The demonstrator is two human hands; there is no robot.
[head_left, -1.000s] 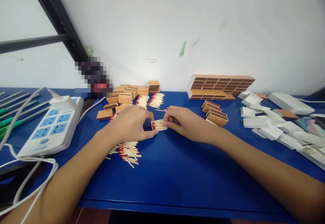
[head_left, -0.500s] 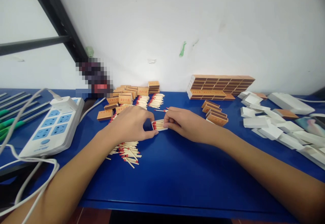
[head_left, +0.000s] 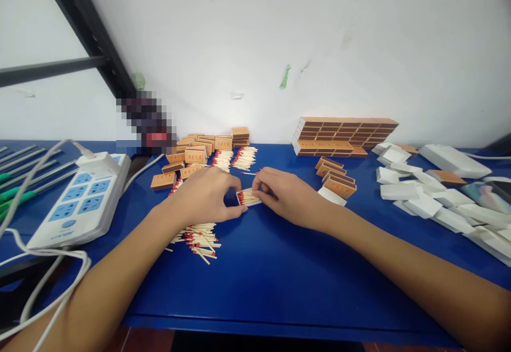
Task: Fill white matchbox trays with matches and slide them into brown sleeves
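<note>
A small white matchbox tray [head_left: 250,203] filled with red-tipped matches [head_left: 248,197] lies in the middle of the blue table. My left hand [head_left: 211,195] curves around its left end, thumb at the near edge and forefinger at the far one. Over the tray's right end, my right hand [head_left: 279,195] has its fingers pinched together against the matches; whatever is between the fingertips is hidden. A heap of loose matches [head_left: 202,240] lies under and in front of my left hand. Beyond the hands are two more match piles [head_left: 244,157] and a few single matches.
Orange matchbox sleeves [head_left: 195,155] cluster at the back left. Closed matchboxes [head_left: 343,133] are stacked against the wall, with several sleeves [head_left: 337,176] closer in. White trays [head_left: 431,203] are heaped right. A power strip [head_left: 88,197], cables and green-handled tools [head_left: 18,197] occupy the left.
My right hand has shifted slightly left, its fingers lifting a little over the tray. More of a white piece by the right-hand sleeves shows. My left hand keeps its place on the tray.
</note>
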